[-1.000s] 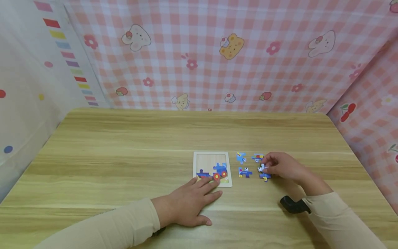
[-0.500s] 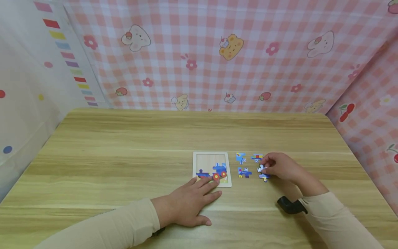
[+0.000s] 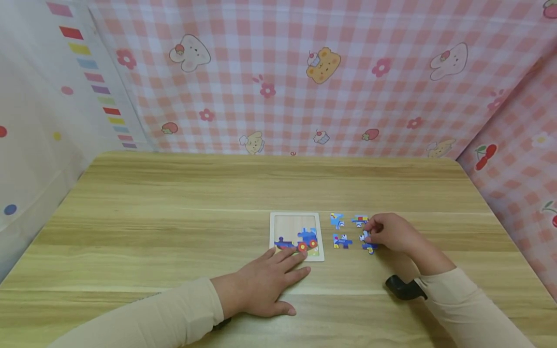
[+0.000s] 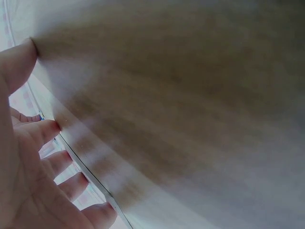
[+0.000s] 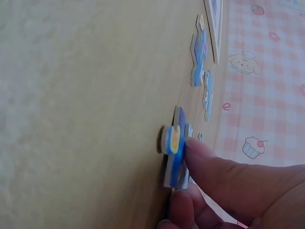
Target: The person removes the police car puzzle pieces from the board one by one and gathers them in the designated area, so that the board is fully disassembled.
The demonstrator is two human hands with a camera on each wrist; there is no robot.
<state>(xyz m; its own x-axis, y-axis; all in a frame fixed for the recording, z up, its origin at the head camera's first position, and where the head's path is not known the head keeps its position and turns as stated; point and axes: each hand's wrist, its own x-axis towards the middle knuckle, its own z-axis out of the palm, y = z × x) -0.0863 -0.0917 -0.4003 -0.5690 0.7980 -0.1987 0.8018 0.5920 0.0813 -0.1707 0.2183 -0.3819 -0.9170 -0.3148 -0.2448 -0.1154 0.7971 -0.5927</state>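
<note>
In the head view my left hand lies flat with its fingers spread, fingertips resting on the near edge of a white-framed puzzle board. A blue train picture with red wheels fills the board's lower part, and bare wood shows above it. To the right, my right hand pinches a blue jigsaw piece with a yellow patch between thumb and fingers, low over the table. Whether a second piece lies against it is hard to tell. In the left wrist view the left fingertips touch the frame's edge.
Between board and right hand lie loose jigsaw pieces: a light blue one, a blue one and one with red and yellow. They rest on a wood-grain table. A pink checked cloth hangs behind it.
My right wrist and forearm have shifted slightly left, and the fingers have moved a little on the piece. The left hand and the board stay where they were.
</note>
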